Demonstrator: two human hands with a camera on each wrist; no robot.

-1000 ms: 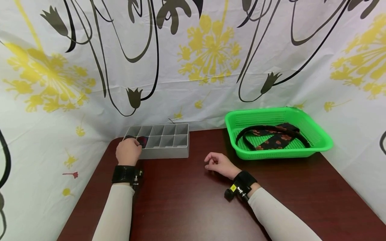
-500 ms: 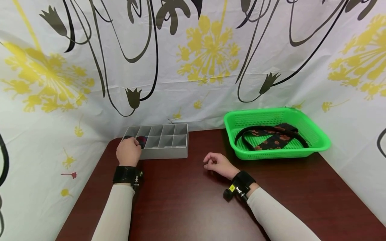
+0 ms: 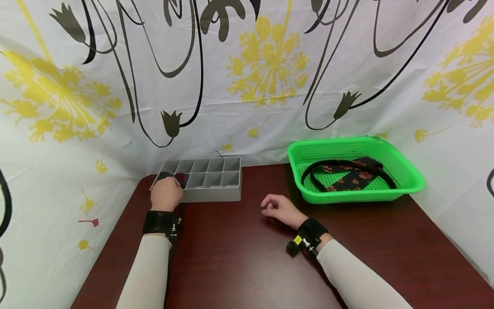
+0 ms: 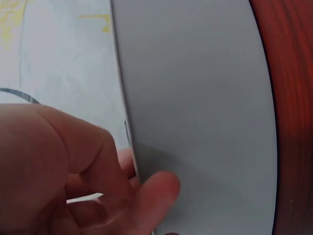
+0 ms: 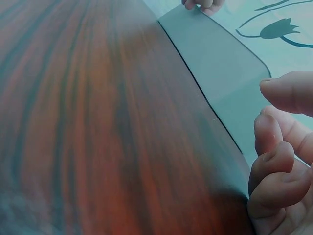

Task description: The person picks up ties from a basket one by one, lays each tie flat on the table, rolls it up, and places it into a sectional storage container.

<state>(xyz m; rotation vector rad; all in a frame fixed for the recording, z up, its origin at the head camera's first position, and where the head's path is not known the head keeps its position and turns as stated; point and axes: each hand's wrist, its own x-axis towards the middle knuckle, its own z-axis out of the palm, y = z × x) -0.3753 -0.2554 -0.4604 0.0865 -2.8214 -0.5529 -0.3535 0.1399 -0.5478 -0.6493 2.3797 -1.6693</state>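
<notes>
A grey divided storage box [image 3: 210, 195] stands at the back left of the table. My left hand [image 3: 167, 194] is at its front left corner, hiding part of the leftmost compartment. In the left wrist view, that hand's fingers curl over the rim while its thumb [image 4: 161, 191] lies against the outer front wall. Beside the hand, a dark bundle with a red patch [image 3: 181, 180] sits in a front compartment; a dark blue bundle [image 3: 164, 174] shows just behind the knuckles. My right hand [image 3: 283, 210] rests loosely curled near the table's middle, holding nothing.
At the back right stands a green perforated basket [image 3: 359, 198]. In it lie a dark strip of floral fabric [image 3: 349, 182] and a curved black band [image 3: 335, 163]. A printed curtain [image 3: 216, 98] hangs behind and beside the dark red table [image 3: 231, 257].
Both hands keep nearly the same places; the left one sits only slightly differently at the box's edge. The whole head view shifts a little.
</notes>
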